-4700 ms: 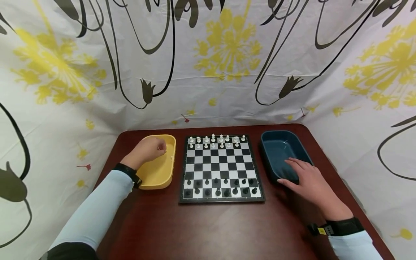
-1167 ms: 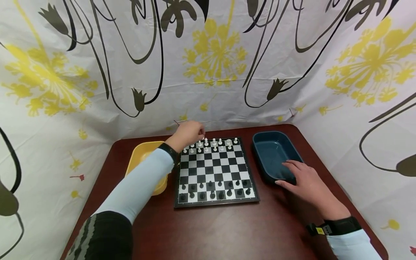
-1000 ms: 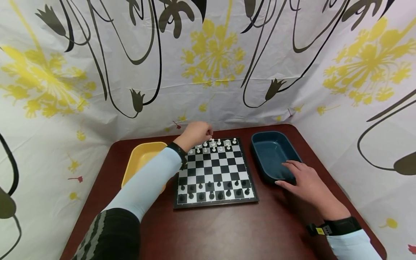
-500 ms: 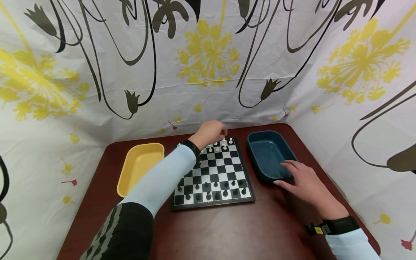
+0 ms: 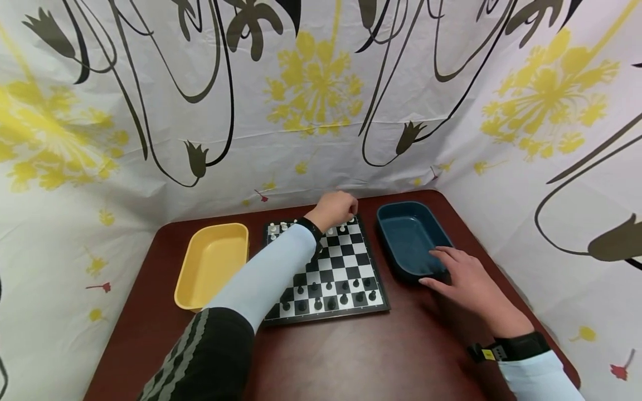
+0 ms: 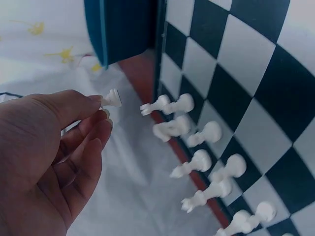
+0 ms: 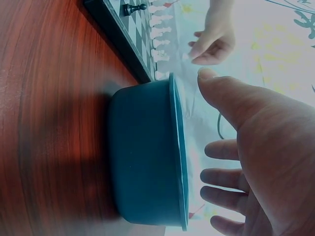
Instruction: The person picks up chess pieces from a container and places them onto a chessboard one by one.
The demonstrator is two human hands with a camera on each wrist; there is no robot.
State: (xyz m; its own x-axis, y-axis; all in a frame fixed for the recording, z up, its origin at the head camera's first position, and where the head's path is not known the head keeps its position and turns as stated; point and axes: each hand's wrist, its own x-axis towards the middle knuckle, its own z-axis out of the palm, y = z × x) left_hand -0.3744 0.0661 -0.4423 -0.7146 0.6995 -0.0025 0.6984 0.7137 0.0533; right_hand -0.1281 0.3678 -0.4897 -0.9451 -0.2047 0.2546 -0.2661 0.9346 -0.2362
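My left hand (image 5: 333,210) hovers over the far right corner of the black-and-white chessboard (image 5: 341,262). Thumb and forefinger pinch a small white chess piece (image 6: 113,98) by its top, its base pointing away; the fingers hide its head. In the left wrist view it is apart from the board, beside several standing white chess pieces (image 6: 199,162) on the far rows. Several black pieces (image 5: 318,304) occupy the near rows. My right hand (image 5: 463,278), fingers spread and relaxed, holds nothing and is over the near right edge of the dark blue tray (image 5: 408,236).
A yellow tray (image 5: 215,253) stands left of the board, partly behind my left sleeve (image 5: 266,273). The forearm covers the board's left part. All stand on a dark red-brown table (image 5: 341,356), with a patterned cloth (image 5: 301,150) hanging behind and at both sides.
From over the yellow tray, my left hand has crossed rightward along the board's far edge to its right corner. The right hand stays by the blue tray. The head view has shifted slightly.
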